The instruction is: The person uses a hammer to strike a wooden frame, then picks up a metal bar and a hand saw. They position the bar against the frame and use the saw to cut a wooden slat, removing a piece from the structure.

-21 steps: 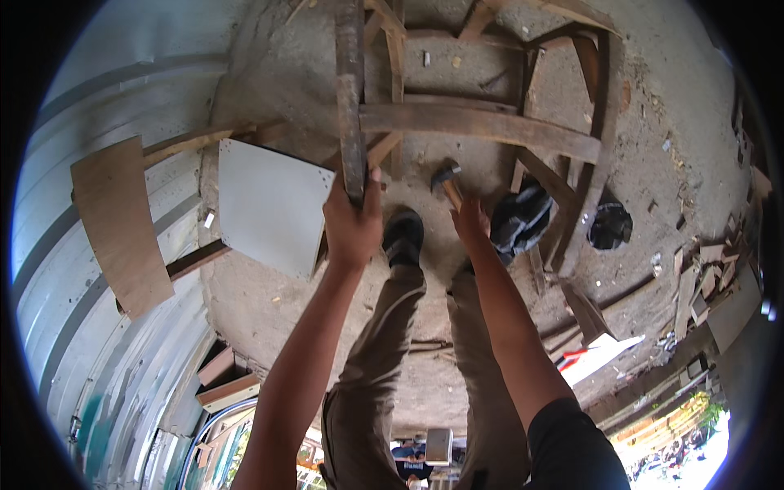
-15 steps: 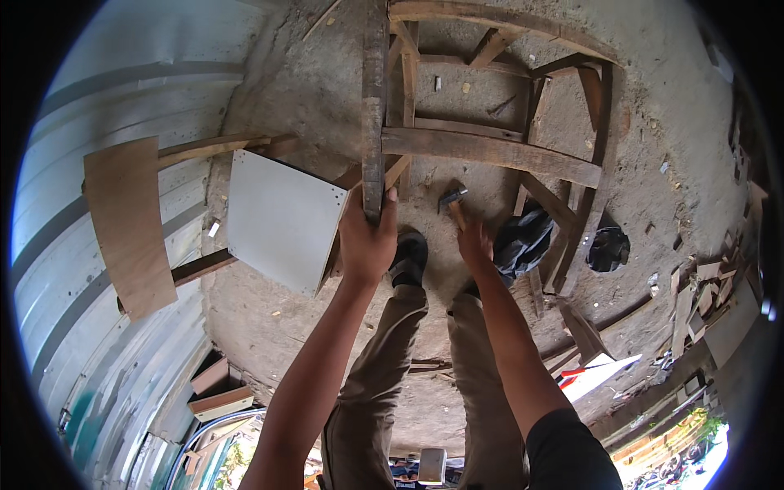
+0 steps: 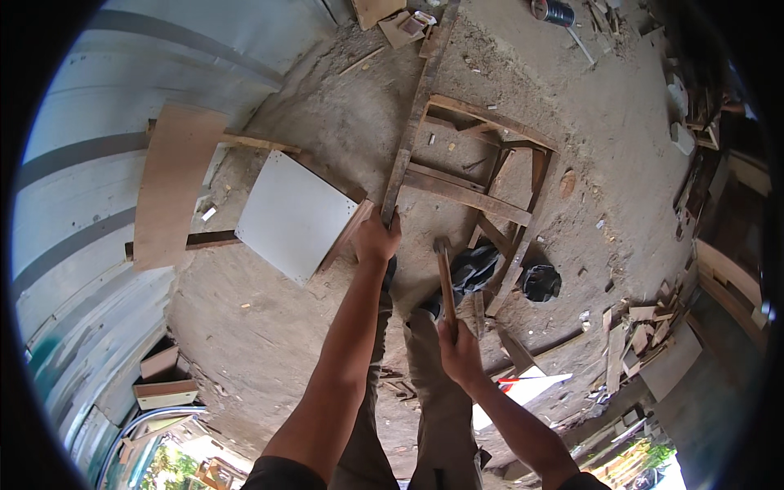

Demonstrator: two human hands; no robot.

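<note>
My left hand [image 3: 377,237] is closed around the near end of a long wooden bar [image 3: 406,151], which forms the left side of a rough wooden frame [image 3: 465,193] on the ground. In my right hand [image 3: 459,349] is a hammer [image 3: 447,282], gripped low on its wooden handle. The hammer's head points away from me, in front of my right shoe. Left of my left hand, a white panel [image 3: 294,214] with a wooden edge stands tilted. A crumpled black plastic bag [image 3: 474,271] lies against the frame's near right part.
A brown plywood sheet [image 3: 175,192] and wooden slats lie by the corrugated metal wall [image 3: 77,171] on the left. Another black bundle [image 3: 540,282] sits right of the frame. Scrap wood [image 3: 645,331] is heaped at the right. A can [image 3: 553,11] lies at the far edge.
My right hand has drawn back toward me with the hammer, whose handle now shows at length. The view has shifted, revealing more ground beyond the frame. My left hand keeps its hold.
</note>
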